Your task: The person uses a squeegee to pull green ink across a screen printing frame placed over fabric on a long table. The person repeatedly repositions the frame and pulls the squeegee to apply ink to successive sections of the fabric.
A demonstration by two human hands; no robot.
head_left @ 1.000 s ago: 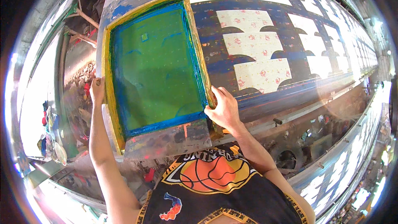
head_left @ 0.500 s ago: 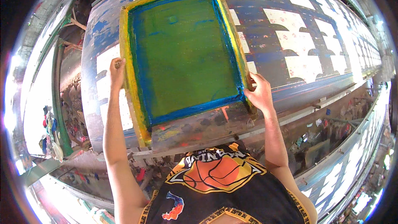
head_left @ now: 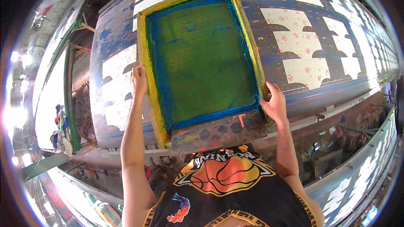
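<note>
A rectangular screen-printing frame (head_left: 202,65) fills the middle of the view, its rim smeared yellow and blue around green mesh. Dark outlines of cut pieces show faintly through the mesh. My left hand (head_left: 139,82) has its fingers curled around the frame's left side. Lower down on the right side, my right hand (head_left: 274,102) grips the frame near its near corner, thumb on top and fingers beyond the edge. A stained flat board (head_left: 214,133) runs along the frame's near end. Whether the frame touches the table beneath is hard to tell.
White cut fabric pieces with small reddish prints (head_left: 301,44) lie in rows on the long, dark, paint-stained table (head_left: 269,65). More white pieces (head_left: 118,86) lie left of the frame. A metal rail (head_left: 311,120) follows the table's near edge. Rags hang from a green post (head_left: 72,101) at left.
The frame and both hands have shifted right over the table, uncovering more of the white pieces on the left. Outlines under the mesh show more clearly. Both hands keep their hold.
</note>
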